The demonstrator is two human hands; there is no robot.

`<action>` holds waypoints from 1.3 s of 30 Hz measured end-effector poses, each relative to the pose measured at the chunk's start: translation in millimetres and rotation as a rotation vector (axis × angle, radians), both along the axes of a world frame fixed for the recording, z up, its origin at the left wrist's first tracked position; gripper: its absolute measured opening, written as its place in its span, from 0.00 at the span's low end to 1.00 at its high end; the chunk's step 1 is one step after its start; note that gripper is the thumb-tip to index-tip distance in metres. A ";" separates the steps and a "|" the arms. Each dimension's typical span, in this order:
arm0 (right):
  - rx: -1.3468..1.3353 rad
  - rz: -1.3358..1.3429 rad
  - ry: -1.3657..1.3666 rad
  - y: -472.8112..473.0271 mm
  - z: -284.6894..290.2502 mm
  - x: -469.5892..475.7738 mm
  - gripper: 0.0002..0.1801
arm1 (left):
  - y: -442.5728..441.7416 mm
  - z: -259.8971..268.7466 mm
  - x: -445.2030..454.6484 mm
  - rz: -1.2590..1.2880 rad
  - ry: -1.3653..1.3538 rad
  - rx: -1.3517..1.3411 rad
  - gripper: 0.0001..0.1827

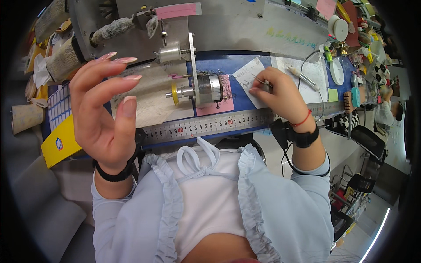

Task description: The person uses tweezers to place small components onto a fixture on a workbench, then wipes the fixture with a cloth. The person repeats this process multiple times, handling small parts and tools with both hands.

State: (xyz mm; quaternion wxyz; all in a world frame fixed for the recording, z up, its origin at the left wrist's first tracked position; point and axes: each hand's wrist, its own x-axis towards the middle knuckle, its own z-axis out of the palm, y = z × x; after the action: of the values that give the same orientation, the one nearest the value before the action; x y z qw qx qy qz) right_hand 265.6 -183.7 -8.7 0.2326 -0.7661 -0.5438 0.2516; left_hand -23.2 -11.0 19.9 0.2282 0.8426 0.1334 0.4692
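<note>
My left hand (pixel 98 121) is raised at the left, palm inward, fingers curved and apart with nothing between them. My right hand (pixel 286 95) pinches a slim pointed metal tool (pixel 258 78), probably tweezers; most of it is hidden by the fingers. Below it lies a white paper sheet (pixel 248 77) with handwriting. Between the hands stands a small metal winding fixture: a graduated drum (pixel 212 88), an upright plate (pixel 193 65) and a shaft with a yellow ring (pixel 174 93). Several small dark wire pieces (pixel 226 92) cluster beside the drum on a pink paper (pixel 215 110).
A long steel ruler (pixel 204 126) runs along the bench's front edge. A pen-like tool (pixel 307 80) with a cord lies at the right, near a white round dish (pixel 336 71). A yellow card (pixel 62 141) and paper cup (pixel 28 116) are at the left. Another person (pixel 389 110) sits far right.
</note>
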 end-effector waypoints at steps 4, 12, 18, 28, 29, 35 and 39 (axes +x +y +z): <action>-0.034 -0.173 0.003 -3.4 4.4 2.2 0.06 | 3.2 -1.6 1.5 -0.020 -0.003 -0.026 0.12; 0.076 -0.022 0.005 10.8 -6.3 -5.8 0.06 | 2.2 -0.8 3.2 -0.018 0.013 -0.041 0.12; 0.062 -0.010 0.019 5.0 -6.6 -5.7 0.07 | 3.6 -2.5 2.5 -0.011 0.025 -0.010 0.12; 0.297 -0.040 0.418 7.9 25.9 -15.8 0.13 | -6.2 17.4 15.3 -0.106 0.139 0.038 0.13; 0.317 0.000 0.448 10.3 32.8 -23.5 0.16 | -8.7 22.8 17.8 -0.142 0.174 0.065 0.14; 0.474 0.271 0.499 26.9 62.7 -61.2 0.24 | -20.7 42.5 36.1 -0.161 0.290 0.252 0.15; 0.483 0.290 0.470 27.4 69.4 -62.9 0.25 | -23.3 48.9 41.7 -0.129 0.257 0.298 0.13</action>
State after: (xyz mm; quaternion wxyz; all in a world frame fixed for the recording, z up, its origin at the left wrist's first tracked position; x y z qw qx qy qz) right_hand 202.7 -156.4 60.7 0.4872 -0.5253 -0.6224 0.3153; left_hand 18.5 -34.3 68.8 0.1119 0.9268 0.0361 0.3567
